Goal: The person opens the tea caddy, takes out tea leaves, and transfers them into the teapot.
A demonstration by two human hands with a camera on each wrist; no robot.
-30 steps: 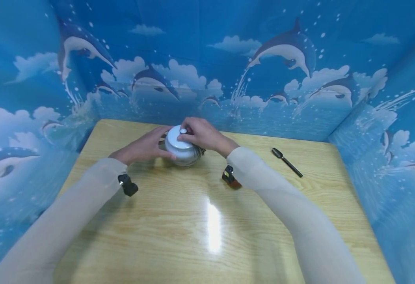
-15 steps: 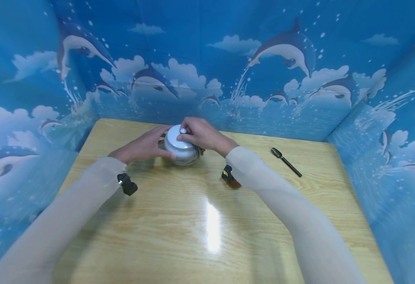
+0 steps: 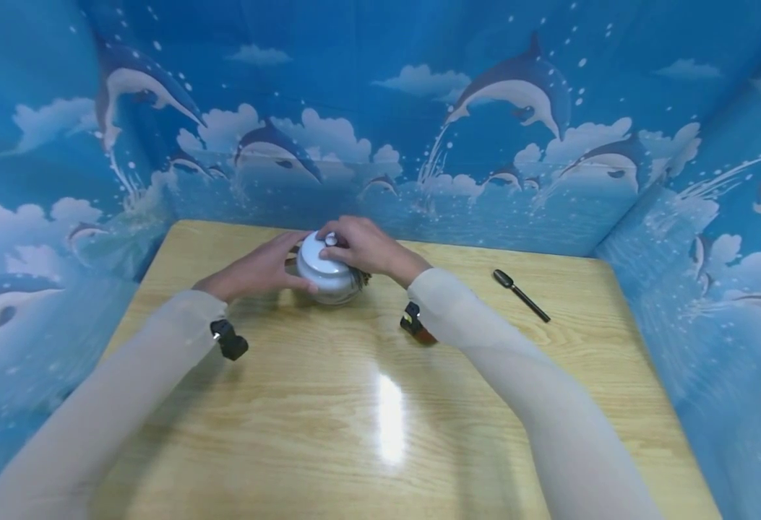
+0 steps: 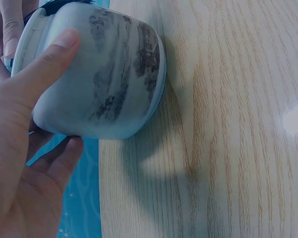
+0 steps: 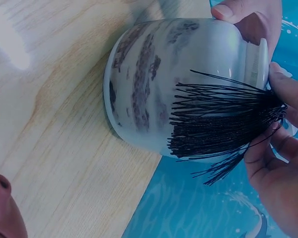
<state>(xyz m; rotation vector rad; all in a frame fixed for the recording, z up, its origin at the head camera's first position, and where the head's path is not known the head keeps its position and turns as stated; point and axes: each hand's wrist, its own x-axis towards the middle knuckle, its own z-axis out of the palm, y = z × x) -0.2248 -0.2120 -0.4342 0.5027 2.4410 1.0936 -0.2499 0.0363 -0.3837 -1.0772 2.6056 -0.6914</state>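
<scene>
A white lidded porcelain jar [image 3: 333, 289] with grey-brown painted bands stands near the table's back edge. My left hand [image 3: 264, 271] grips it from the left, thumb along the near wall and fingers round the far side, as the left wrist view shows. On top sits a pale lid [image 3: 311, 253] with a small round knob [image 3: 331, 239]. My right hand [image 3: 370, 249] pinches at this knob from the right. A black tassel [image 5: 218, 121] hangs from the lid over the jar's wall, beneath my right fingers. In the head view my right hand covers most of the tassel.
A black spoon-shaped scoop [image 3: 521, 295] lies on the wooden table [image 3: 302, 419] to the right. Under my right wrist is a small reddish-brown object [image 5: 4, 208] with a hole, partly hidden. A blue dolphin-print cloth [image 3: 413, 144] rises behind the table and on both sides.
The head view has shifted slightly, so everything sits a little further left in it. Both hands keep the same hold on the jar and lid.
</scene>
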